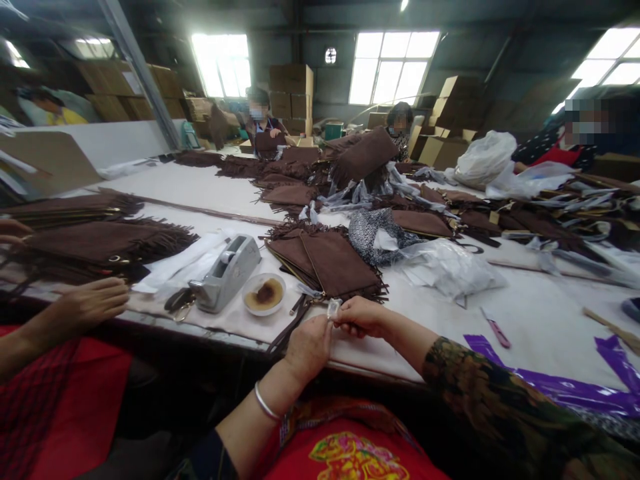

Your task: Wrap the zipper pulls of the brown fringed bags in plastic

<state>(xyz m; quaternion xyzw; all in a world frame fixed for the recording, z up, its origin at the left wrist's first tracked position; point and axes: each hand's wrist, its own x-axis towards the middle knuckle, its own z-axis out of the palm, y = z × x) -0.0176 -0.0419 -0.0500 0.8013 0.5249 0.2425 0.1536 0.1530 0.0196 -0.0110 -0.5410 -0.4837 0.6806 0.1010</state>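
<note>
My left hand (307, 347), with a silvery bangle at the wrist, is closed at the table's front edge. My right hand (363, 315) meets it there, thumb and fingers pinched together. Between the fingertips of both shows a small whitish, partly see-through piece (333, 307); its kind is too small to make out. Just beyond lies a stack of brown fringed zip pouches (333, 260). A dark brown strap (290, 327) runs from the pouches to beside my left hand.
A grey tape dispenser (227, 273) and a bowl with brown residue (264, 295) stand to the left. A pink-handled knife (495, 328) and purple plastic strip (565, 383) lie right. A co-worker's hand (90, 307) is at far left. Pouches (365, 157) pile up behind.
</note>
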